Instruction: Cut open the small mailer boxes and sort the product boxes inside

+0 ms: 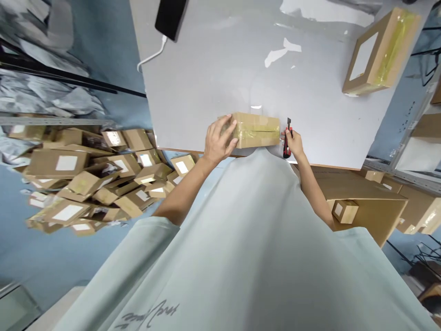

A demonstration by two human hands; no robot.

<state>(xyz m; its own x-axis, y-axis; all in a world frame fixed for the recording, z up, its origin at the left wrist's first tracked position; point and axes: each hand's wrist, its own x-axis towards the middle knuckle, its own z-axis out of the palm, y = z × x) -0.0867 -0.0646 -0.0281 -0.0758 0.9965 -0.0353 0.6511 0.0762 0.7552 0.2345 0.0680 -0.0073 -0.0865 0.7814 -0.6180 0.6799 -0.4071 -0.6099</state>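
Observation:
A taped cardboard box (pixel 258 130) lies at the near edge of the grey table, right in front of my body. Clear yellowish tape runs along its top, with a dark line along the middle. My left hand (pixel 220 138) rests against the box's left end, fingers curved over its top and side. At the box's right end, my right hand (pixel 293 141) is closed around a red and black box cutter (pixel 287 140). The cutter points away from me and stands just apart from the box.
Another taped box (pixel 381 53) stands at the table's far right. A black device (pixel 171 18) with a white cable lies at the far left. Paper scraps (pixel 282 51) lie on the table (pixel 206 78). Many cardboard boxes (pixel 69 164) are heaped on the floor at left; a large carton (pixel 365 193) stands at right.

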